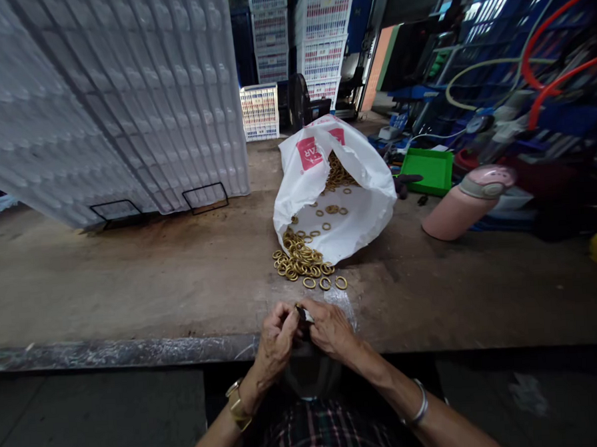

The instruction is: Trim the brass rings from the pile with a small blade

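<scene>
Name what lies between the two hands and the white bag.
In the head view, loose gold-coloured rings lie on the worktop there, by the mouth of the bag.

Table (181, 283): worn brown wood
Center: white bag (349, 227), open, gold rings (300, 260) spilling from its mouth
Right: green tray (428, 170), pink bottle (458, 208)
Left: clear trays (136, 98) on edge, black wire stands (205, 198)

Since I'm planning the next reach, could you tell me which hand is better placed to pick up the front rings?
Probably the right hand: the front rings lie just beyond it, while the left hand sits farther aside. Both meet at a small dark object.
</scene>
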